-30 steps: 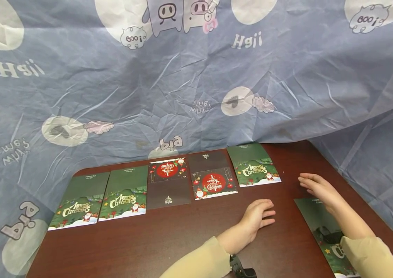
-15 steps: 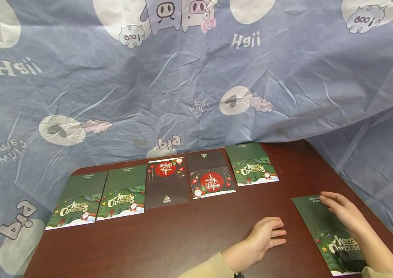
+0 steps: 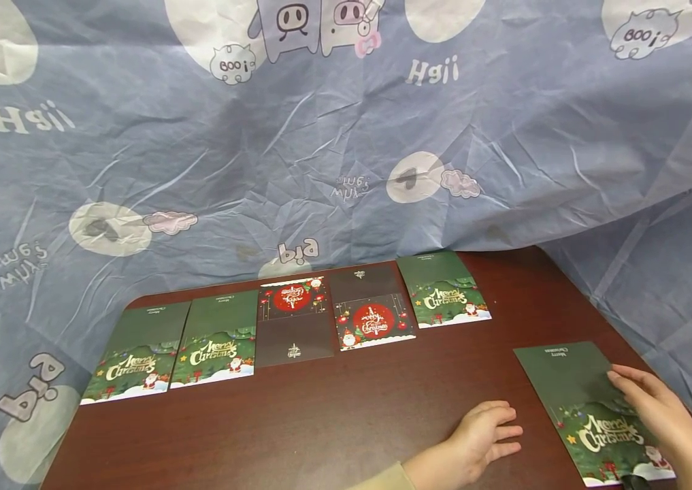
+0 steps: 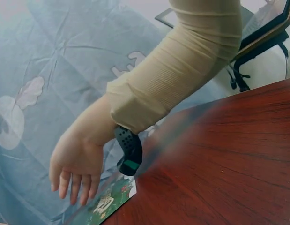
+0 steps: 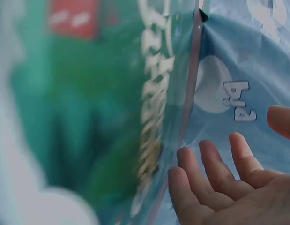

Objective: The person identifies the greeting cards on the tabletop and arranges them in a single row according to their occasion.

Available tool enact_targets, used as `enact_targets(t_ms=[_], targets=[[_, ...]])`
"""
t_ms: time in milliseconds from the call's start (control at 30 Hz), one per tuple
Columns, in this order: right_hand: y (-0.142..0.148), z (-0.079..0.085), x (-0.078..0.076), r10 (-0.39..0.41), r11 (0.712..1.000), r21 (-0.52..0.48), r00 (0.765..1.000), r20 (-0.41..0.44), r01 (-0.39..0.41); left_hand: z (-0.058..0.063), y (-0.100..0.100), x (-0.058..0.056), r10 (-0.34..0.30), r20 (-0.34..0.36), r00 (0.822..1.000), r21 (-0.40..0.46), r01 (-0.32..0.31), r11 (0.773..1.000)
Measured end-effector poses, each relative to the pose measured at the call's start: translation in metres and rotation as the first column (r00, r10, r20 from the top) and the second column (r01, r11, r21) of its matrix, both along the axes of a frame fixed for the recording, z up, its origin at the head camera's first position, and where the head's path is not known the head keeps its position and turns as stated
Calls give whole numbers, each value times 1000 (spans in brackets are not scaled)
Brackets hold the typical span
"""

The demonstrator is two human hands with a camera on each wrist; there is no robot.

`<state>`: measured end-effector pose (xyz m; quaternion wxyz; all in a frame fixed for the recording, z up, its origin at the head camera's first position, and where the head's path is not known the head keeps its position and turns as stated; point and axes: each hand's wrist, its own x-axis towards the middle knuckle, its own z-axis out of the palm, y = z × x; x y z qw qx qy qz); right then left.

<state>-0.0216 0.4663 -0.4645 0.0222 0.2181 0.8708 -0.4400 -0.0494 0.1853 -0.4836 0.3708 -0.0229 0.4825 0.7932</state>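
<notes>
A green Merry Christmas card (image 3: pixel 584 388) lies unfolded at the table's right side in the head view. My right hand (image 3: pixel 658 408) is at the card's right edge, its fingertips overlapping that edge in this view. In the right wrist view the right hand (image 5: pixel 229 187) shows its fingers apart, with nothing between them, beside the blurred card (image 5: pixel 88 117). To the left of the card, over the bare tabletop, is my left hand (image 3: pixel 474 439) with its fingers extended and holding nothing. The left wrist view shows the left hand (image 4: pixel 79 164) with fingers hanging loosely straight.
Along the table's (image 3: pixel 321 422) back edge lies a row of cards: green ones (image 3: pixel 131 361), (image 3: pixel 217 340) at left, dark ones (image 3: pixel 297 340), (image 3: pixel 376 323) in the middle, another green card (image 3: pixel 443 292) at right. A printed blue cloth (image 3: pixel 297 150) hangs behind.
My right hand has come back toward me, from beyond the near card to its right edge. My left hand has moved right and nearer. The cards have stayed in place.
</notes>
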Motion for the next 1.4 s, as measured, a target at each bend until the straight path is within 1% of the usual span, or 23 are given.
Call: enact_targets(t_ms=[133,200,367,433,533,633,667,800,967,1167,1300,1400], targets=[[4,-6,9,-129,990,-53,992,4,129,-1,4,2,3,-2,1000,2,-3,1000],[5,-6,13,-167,982,-86,985,42,170,-1,7,2,12,-3,1000,0,-12,1000],[10,-5,20,-187,973,-105,966,178,207,1,14,4,9,13,1000,3,-9,1000],[12,-7,21,-195,974,-78,960,203,215,2,17,5,-4,25,1000,4,4,1000],[17,-10,23,-196,973,-76,954,227,218,3,22,7,-13,28,1000,0,13,1000],[19,-12,22,-190,978,-43,957,218,204,3,27,8,-25,24,999,-19,25,999],[20,-12,22,-188,978,-46,958,216,202,3,28,8,-28,23,999,-28,29,999],[18,-13,20,-202,979,11,964,174,203,5,31,7,-46,10,999,-61,46,997],[15,-14,19,-215,976,12,966,144,215,7,34,7,-56,-6,998,-76,56,996],[15,-15,18,-226,974,1,962,156,228,5,41,7,-40,-18,999,-80,39,996],[18,-17,17,-235,971,-2,958,167,239,6,43,7,-26,-4,1000,-71,25,997],[19,-19,15,-242,969,-9,955,173,247,9,44,8,-3,-12,1000,-75,2,997]])
